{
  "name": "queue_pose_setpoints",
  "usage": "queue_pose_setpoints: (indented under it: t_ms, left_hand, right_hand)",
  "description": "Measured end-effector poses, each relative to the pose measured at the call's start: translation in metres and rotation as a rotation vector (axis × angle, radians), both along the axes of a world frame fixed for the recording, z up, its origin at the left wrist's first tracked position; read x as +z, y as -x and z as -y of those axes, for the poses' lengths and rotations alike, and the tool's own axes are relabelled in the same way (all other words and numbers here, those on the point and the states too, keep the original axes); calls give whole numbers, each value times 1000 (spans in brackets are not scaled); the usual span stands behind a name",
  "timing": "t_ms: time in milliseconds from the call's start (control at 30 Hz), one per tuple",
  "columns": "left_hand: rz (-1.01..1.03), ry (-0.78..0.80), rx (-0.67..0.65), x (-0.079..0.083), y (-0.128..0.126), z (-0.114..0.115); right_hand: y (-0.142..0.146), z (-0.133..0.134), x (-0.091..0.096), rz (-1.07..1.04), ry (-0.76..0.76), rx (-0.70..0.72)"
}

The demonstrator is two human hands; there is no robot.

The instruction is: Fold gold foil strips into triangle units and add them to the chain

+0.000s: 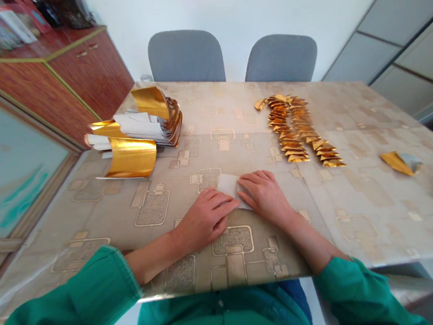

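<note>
A small white sheet of paper (227,184) lies on the table in front of me, partly covered by my fingers. My left hand (208,215) rests at its near left side, fingers pressed together on the paper's edge. On the right side, my right hand (264,196) has its fingers curled over the same sheet, holding it against the tabletop. The paper's underside and the part beneath my fingers are hidden.
At the back left stands a stack of gold-and-white paper (166,119), with a curled gold sheet (131,157) before it. Rows of folded gold paper pieces (287,130) lie right of centre. A loose gold piece (396,163) lies far right. Two grey chairs (187,57) stand behind the patterned table (189,196).
</note>
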State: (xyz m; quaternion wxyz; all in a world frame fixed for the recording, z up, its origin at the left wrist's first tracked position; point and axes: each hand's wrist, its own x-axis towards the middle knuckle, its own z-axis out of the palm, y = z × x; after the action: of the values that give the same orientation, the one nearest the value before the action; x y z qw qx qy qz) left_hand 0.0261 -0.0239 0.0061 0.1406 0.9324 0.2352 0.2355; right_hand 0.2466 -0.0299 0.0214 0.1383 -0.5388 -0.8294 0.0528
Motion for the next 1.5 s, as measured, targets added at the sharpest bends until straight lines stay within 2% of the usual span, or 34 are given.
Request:
queue_pose_setpoints:
  t_ms: [100, 200, 267, 333, 500, 600, 800, 900, 1033, 1133, 1267, 1500]
  left_hand:
    - [48, 4, 80, -2, 5, -9]
    - [-20, -17, 248, -4, 12, -22]
    - [-71, -37, 294, -5, 15, -29]
    - [-89, -66, 276, -6, 16, -33]
    - [-113, -102, 78, -11, 14, -36]
    - [-109, -90, 21, -15, 12, -40]
    - [-98, -74, 18, -12, 11, -44]
    - [-114, -74, 2, -6, 13, -42]
    - [-114, -113, -48, -4, 15, -44]
    - [-97, -172, -79, -6, 12, -48]
    - [-74, -184, -48, -7, 6, -50]
    - [0, 14, -44, -4, 10, -51]
  right_hand:
    - [-5, -3, -4, -50, -11, 57]
    - [-10, -6, -7, -86, -3, 108]
    - [-12, -8, -8, -114, 20, 148]
    - [-13, -9, -9, -153, 46, 180]
    - [-12, -10, -15, -279, 99, 228]
    - [-11, -12, -15, -291, 101, 238]
    - [-18, -14, -5, -185, 103, -8]
    - [-22, -11, -3, -165, 152, -35]
    - [-22, -7, -3, -126, 141, -75]
    - [-19, -5, -3, -110, 128, -9]
    - [-14, 0, 1, -88, 117, 100]
    - [-16, 10, 10, -54, 181, 109]
